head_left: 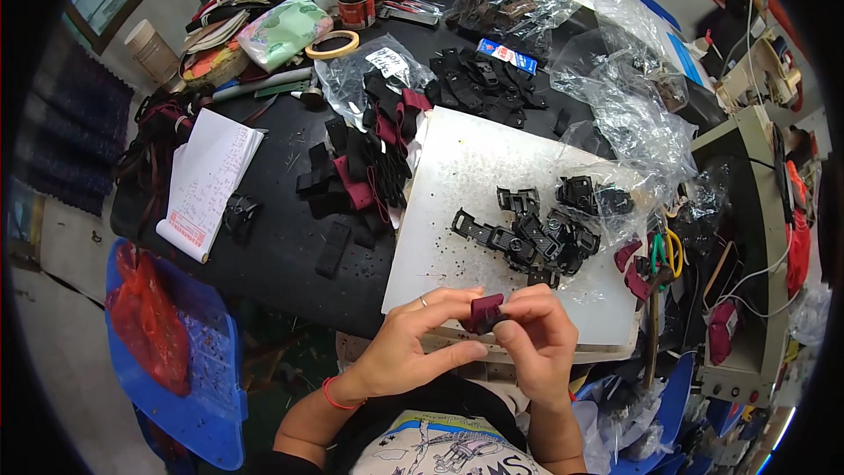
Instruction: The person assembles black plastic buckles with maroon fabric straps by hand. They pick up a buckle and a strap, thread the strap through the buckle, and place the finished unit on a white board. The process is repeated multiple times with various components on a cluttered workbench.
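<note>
Maroon strap [486, 306] could slip

It is pinched by the right grip [542, 341], with the left grip [420, 339] alongside, thumb parted; if held too loosely, it could be dropped below, past the white board [435, 220]

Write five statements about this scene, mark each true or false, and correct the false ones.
1. The left hand and right hand meet at a maroon piece. True.
2. The board under the black plastic parts is green. False: it is white.
3. The notepad lies left of the board. True.
4. The red band is on the right wrist. False: it is on the left.
5. A red bag covers part of a blue chair. True.
</note>
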Demonstrator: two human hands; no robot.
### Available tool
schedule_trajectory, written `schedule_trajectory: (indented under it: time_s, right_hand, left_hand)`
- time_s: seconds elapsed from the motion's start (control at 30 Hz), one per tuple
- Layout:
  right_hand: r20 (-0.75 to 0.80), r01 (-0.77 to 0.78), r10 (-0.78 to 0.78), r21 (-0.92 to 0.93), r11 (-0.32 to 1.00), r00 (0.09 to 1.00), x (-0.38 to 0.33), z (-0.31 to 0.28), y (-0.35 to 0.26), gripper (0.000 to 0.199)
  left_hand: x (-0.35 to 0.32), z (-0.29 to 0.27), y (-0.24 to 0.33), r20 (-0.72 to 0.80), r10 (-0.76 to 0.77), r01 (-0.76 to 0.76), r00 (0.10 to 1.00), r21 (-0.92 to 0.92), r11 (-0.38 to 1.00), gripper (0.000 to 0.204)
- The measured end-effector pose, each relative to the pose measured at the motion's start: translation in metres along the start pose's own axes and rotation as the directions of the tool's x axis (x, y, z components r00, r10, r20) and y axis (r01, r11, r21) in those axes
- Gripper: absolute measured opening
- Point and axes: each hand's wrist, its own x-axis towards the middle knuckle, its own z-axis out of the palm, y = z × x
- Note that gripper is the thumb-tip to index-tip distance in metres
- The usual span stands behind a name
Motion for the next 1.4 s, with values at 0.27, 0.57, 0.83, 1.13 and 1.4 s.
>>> schedule_trajectory:
  time_s: [0.27, 0.57, 0.83, 1.13, 1.4]
  right_hand:
    - [-0.002, 0.088, -0.093, -0.299, 0.95, 0.996, -0.003, 0.003, 0.007, 0.018]
    - [-0.055, -0.07, 0.059, -0.24, 0.968, 0.997, -0.002, 0.004, 0.012, 0.011]
    - [0.068, 0.003, 0.002, -0.076, 0.997, 0.998, 0.002, -0.007, 0.011, 0.016]
    - [0.033, 0.116, -0.114, -0.451, 0.885, 0.993, 0.002, -0.001, 0.007, 0.02]
    - [-0.102, 0.021, -0.072, -0.432, 0.902, 0.992, -0.003, 0.011, 0.023, 0.012]
  left_hand:
    - [-0.002, 0.004, 0.003, -0.086, -0.166, 0.134, 0.982, -0.295, 0.946, 0.032]
    - [-0.003, 0.011, 0.009, -0.137, -0.197, 0.209, 0.971, 0.08, 0.975, 0.041]
    - [0.01, -0.013, 0.003, 0.203, -0.408, 0.452, 0.89, -0.502, 0.737, 0.039]
    - [0.002, 0.012, -0.002, -0.084, -0.406, 0.363, 0.91, -0.313, 0.878, 0.024]
    - [-0.009, 0.046, -0.011, -0.207, -0.341, 0.3, 0.917, -0.206, 0.931, 0.018]
